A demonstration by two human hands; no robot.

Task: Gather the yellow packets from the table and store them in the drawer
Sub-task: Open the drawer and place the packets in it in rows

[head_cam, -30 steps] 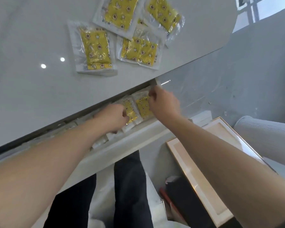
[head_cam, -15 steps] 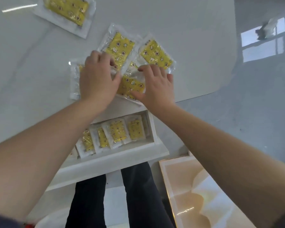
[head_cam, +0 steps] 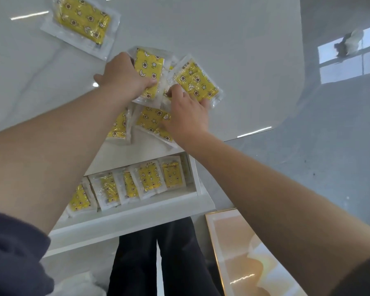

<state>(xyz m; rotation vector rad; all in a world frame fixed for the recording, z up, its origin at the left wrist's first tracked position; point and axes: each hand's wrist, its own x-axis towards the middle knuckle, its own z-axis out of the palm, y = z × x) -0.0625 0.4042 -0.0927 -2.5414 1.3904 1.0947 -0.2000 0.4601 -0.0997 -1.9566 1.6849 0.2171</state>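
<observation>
Table (head_cam: pixel 233 60) edge at 12 o'clock, drawer (head_cam: pixel 126 223) open at 6 o'clock
Left hand (head_cam: pixel 124 75) grips left packet (head_cam: pixel 150 65); right hand (head_cam: pixel 187 112) grips right packet (head_cam: pixel 195 82). Two loose packets (head_cam: pixel 152 121) lie beneath them; lone packet (head_cam: pixel 83 22) at 11 o'clock, well apart. Stored packets (head_cam: pixel 150 178) in a row inside drawer

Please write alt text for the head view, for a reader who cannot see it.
On a glossy white table, the left hand grips a yellow star-printed plastic packet and the right hand grips a second packet; two more packets lie under them, another packet apart at far left. An open white drawer holds a row of packets.
</observation>
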